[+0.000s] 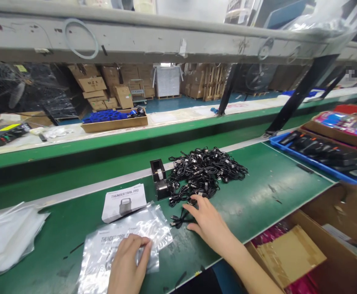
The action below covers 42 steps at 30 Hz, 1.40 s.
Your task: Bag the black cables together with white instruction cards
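My left hand (129,261) rests on a clear plastic bag (89,261), fingers curled and thumb tip against the index finger at the bag's edge. A printed "Thunder Trail Pro" sheet shows through the plastic. My right hand (208,222) reaches over the bench with thumb and fingers apart, beside a single bundled black cable (180,220). Just beyond its fingertips lies a large pile of black cables (204,169). A stack of white "Thunder Trail Pro" booklets (123,201) sits behind the bag.
A black tape dispenser (160,179) stands left of the pile. White plastic bags (8,241) lie at far left. On the right are a blue tray (350,175) of black devices and an open carton (288,261). A raised shelf (178,126) runs behind the bench.
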{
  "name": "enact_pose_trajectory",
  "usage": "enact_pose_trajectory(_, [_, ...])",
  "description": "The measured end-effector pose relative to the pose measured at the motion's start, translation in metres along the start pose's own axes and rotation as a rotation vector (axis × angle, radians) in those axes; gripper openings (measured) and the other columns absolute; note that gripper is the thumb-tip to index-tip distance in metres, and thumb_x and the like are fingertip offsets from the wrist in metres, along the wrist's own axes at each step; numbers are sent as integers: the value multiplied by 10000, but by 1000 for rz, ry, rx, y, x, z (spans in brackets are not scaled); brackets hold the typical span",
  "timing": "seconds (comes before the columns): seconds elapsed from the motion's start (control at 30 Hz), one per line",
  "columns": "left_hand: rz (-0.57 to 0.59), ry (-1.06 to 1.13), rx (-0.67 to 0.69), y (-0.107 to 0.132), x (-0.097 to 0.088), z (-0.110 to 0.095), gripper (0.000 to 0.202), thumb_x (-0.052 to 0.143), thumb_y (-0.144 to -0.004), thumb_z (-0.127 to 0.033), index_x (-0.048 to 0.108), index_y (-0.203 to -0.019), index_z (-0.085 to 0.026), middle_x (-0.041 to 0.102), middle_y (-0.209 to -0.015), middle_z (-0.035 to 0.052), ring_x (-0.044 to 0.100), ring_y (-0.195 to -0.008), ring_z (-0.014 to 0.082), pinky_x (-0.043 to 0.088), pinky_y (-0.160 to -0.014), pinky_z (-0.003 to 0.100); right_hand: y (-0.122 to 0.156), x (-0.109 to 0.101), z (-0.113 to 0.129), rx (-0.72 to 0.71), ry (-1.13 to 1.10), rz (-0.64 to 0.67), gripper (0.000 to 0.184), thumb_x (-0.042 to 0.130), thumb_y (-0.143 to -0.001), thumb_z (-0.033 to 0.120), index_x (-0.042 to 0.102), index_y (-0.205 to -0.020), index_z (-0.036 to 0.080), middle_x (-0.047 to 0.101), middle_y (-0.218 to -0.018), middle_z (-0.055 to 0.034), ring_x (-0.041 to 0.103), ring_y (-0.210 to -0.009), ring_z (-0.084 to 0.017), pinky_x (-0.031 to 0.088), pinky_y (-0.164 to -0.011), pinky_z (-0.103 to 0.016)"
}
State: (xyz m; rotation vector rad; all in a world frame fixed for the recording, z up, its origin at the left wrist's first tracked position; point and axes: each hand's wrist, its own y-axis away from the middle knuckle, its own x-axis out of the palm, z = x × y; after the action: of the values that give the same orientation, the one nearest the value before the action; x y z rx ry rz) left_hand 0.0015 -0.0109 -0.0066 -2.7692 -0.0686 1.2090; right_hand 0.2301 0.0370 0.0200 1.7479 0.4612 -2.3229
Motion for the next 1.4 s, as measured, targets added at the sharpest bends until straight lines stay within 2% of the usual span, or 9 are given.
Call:
enact_pose_trajectory(0.17, [24,-15,-3,0,1,2,200,476,-800,-411,586,-750,-252,584,-775,6,522,-815,223,374,-756,356,-3,4,26,-263,120,37,504,513,-739,4,455,-1214,161,565,-973,-110,520,-879,-242,474,-747,-373])
enact_pose_trajectory(0.27, [-25,14,-44,1,2,1,213,457,-808,-417,580,-755,-252,571,-794,5,529,-819,213,380,-756,349,-7,0,32,-250,-75,72,494,449,-741,-20,494,-1183,195,571,-827,-68,530,-820,-221,472,-685,-332])
enact_pose_trajectory(0.37, [-24,25,-66,1,1,2,219,455,-804,-427,583,-756,-255,573,-802,5,539,-821,212,395,-750,348,-10,-1,34,-54,-651,40,397,415,-740,5,574,-1032,223,564,-849,-30,563,-785,-162,472,-715,-301])
enact_pose_trajectory(0.5, [26,14,-55,-1,0,7,202,496,-776,-430,598,-761,-256,599,-797,10,561,-815,209,436,-727,330,-7,12,45,374,-1541,109,296,524,-702,125,499,-989,189,518,-717,38,592,-592,-104,507,-613,-270])
enact_pose_trajectory(0.6, [-5,48,-75,-1,1,10,210,507,-764,-439,602,-755,-252,603,-786,8,569,-768,192,455,-690,304,-4,24,57,527,-1792,138,421,635,-652,201,454,-1031,186,514,-666,71,617,-601,-105,515,-644,-269])
enact_pose_trajectory(0.97, [-148,271,-197,3,4,4,238,535,-736,-467,581,-720,-235,565,-751,-16,543,-681,155,426,-662,269,-7,39,62,559,-1497,131,378,696,-604,422,565,-790,121,579,-555,25,599,-512,-118,494,-531,-228])
enact_pose_trajectory(1.13, [-136,239,-94,2,-1,3,190,547,-747,-413,593,-721,-231,579,-750,-6,552,-686,148,434,-644,239,-6,47,77,489,-1414,181,349,674,-633,409,551,-814,137,555,-648,33,446,-326,-43,288,-287,-155])
enact_pose_trajectory(1.3, [-223,248,-33,-3,-20,-10,154,558,-744,-384,578,-700,-238,572,-711,-21,537,-667,138,433,-625,216,-12,26,87,107,-1060,289,502,324,-859,512,574,-624,145,387,-455,53,390,-375,-61,273,-372,-176])
enact_pose_trajectory(1.4, [-268,252,-38,-7,-39,-19,172,576,-716,-408,578,-692,-237,572,-723,-20,535,-680,147,433,-632,226,-31,-1,90,-197,-855,368,540,339,-844,545,601,-582,153,368,-467,51,365,-462,-65,271,-445,-179])
